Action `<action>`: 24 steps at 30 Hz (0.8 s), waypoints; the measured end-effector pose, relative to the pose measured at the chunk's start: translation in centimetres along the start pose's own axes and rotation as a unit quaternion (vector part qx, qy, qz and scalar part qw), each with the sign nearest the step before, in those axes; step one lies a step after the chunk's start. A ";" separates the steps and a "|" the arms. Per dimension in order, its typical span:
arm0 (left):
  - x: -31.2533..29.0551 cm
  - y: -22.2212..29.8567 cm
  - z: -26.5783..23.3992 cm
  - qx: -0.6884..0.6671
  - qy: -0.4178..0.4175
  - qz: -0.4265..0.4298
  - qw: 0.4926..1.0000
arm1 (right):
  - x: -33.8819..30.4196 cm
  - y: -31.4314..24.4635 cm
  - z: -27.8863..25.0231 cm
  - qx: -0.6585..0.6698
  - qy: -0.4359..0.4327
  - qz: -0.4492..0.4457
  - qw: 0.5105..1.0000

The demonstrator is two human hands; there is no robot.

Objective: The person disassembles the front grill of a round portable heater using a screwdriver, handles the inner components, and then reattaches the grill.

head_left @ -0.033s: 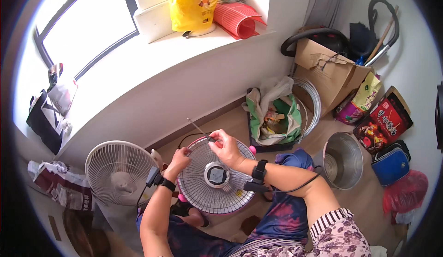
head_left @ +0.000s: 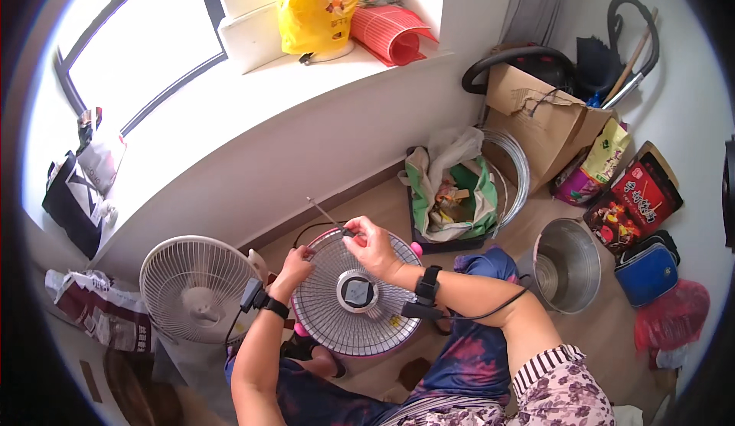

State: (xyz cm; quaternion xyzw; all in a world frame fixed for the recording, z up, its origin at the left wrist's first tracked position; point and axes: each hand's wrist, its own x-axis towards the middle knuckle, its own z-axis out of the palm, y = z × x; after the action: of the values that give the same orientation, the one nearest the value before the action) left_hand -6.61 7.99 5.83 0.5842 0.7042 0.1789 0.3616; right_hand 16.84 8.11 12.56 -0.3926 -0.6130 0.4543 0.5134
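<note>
Between my knees stands a round electric heater (head_left: pixel 389 296) with a wire grille, a pinkish rim and a silver hub. Over the grille's far edge, my right hand (head_left: pixel 374 248) pinches the dark handle of what looks like a screwdriver (head_left: pixel 325 210). Its thin metal shaft points away to the far left. At the rim's left side, my left hand (head_left: pixel 292 267) has its fingers curled together; what they hold is hidden. A thin black cable (head_left: pixel 304 231) arcs between the two hands. Both wrists wear black straps with small boxes.
A white fan (head_left: pixel 172 273) stands close on the left. To the right are a metal bucket (head_left: pixel 586 269), a green-and-white bag (head_left: pixel 417 185), coiled wire (head_left: pixel 523 169) and a cardboard box (head_left: pixel 528 139). A low wall under the sill (head_left: pixel 184 146) runs beyond the heater.
The whole view has shifted slightly. Both hands keep the same hold and place over the heater.
</note>
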 end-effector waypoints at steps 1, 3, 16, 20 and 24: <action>0.1 0.0 0.1 0.001 -0.007 0.009 1.000 | 0.0 0.2 -0.1 -0.001 0.004 -0.008 1.000; 0.1 -0.6 0.0 -0.004 -0.006 0.011 1.000 | -0.1 -0.4 -0.2 -0.013 -0.011 0.007 1.000; 0.9 -1.0 0.3 -0.001 -0.016 0.033 0.999 | -0.3 0.1 -0.4 -0.010 -0.012 0.013 1.000; 0.7 -2.4 -0.4 -0.061 -0.012 0.021 0.998 | -0.1 -0.5 0.5 0.013 -0.008 0.000 1.000; 1.0 -0.8 0.6 -0.052 -0.013 0.024 0.998 | -0.1 -0.6 -0.7 0.021 0.006 0.007 1.000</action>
State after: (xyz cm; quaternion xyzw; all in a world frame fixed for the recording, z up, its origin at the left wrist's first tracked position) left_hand -6.74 8.63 4.58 0.5832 0.6753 0.2164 0.3963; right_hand 17.51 7.96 13.11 -0.3892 -0.5975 0.4682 0.5218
